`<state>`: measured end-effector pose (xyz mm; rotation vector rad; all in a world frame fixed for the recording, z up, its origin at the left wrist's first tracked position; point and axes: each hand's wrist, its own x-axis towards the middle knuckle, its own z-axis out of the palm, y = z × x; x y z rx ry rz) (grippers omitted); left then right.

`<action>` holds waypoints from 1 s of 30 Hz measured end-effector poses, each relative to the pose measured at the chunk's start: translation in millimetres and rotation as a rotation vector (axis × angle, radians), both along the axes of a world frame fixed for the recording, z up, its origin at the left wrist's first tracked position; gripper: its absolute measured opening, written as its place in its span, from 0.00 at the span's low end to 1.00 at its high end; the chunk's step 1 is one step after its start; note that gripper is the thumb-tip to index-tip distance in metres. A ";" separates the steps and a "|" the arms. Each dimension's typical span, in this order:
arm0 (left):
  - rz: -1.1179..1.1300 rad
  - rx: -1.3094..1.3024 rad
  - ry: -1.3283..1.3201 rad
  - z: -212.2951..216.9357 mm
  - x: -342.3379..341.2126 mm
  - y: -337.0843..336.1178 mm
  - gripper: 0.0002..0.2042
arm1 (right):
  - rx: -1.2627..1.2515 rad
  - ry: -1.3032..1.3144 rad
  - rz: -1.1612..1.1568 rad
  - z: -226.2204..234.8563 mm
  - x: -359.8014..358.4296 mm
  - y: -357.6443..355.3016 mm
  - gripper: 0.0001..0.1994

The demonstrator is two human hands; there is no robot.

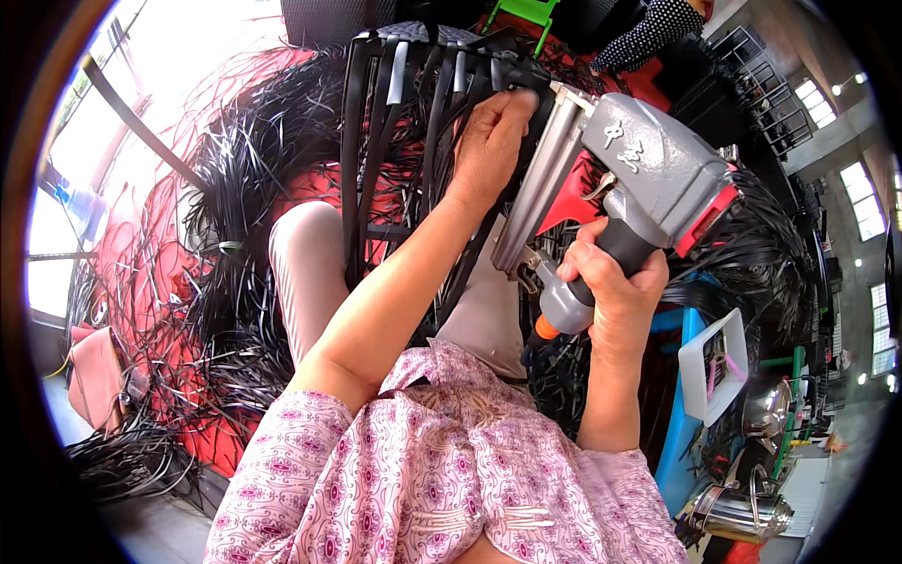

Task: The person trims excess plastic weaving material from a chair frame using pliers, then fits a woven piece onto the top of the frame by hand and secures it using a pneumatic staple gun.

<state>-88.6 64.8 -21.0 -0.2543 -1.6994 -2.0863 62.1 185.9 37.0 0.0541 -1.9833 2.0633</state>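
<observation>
My right hand (613, 291) is wrapped round the black grip of a grey pneumatic staple gun (648, 164), its long metal magazine slanting down to the left. An orange-tipped fitting sits at the base of its handle. The nose of the tool is close to the upper right corner of a black frame (353, 141) strung with flat strips, standing between my knees. At that corner my left hand (490, 146) is closed, its fingers pinching a black strip (503, 83) against the frame. The fingertips are partly hidden, and the nose's exact contact point cannot be made out.
Heaps of loose black strips (263, 141) lie on the red floor covering (211, 437) at left. To the right are a blue crate (684, 414), a white plastic tray (695, 371) and a metal flask (738, 512). Another person's dotted sleeve (648, 38) and a green chair (528, 11) appear beyond.
</observation>
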 end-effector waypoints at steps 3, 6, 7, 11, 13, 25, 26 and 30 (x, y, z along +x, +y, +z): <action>-0.037 0.023 -0.039 -10.2 -9.3 0.4 0.20 | 0.019 -0.005 0.016 -5.9 -8.9 -1.7 0.04; -0.033 0.006 -0.032 -11.1 -7.2 0.7 0.18 | 0.054 0.012 -0.003 -9.8 -8.8 -2.5 0.05; -0.016 -0.005 -0.018 -11.0 -5.1 1.2 0.18 | 0.035 0.015 -0.015 -10.4 -7.4 -2.6 0.06; -0.003 -0.033 0.000 -11.3 -2.7 1.2 0.16 | -0.082 0.016 -0.034 -10.9 -5.8 -2.6 0.07; -0.012 -0.061 -0.028 -9.0 -1.6 -0.4 0.16 | -0.086 0.008 -0.034 -10.6 -5.7 -4.4 0.08; -0.046 -0.126 -0.040 -8.2 1.5 -3.2 0.15 | -0.020 0.009 0.002 -19.8 -11.2 -3.6 0.14; -0.055 -0.118 -0.097 -6.7 3.3 -3.3 0.15 | -0.021 0.007 -0.011 -19.6 -11.1 -4.7 0.13; -0.162 -0.003 -0.188 -2.8 5.4 -3.2 0.13 | -0.025 -0.002 -0.034 -19.3 -11.6 -8.2 0.10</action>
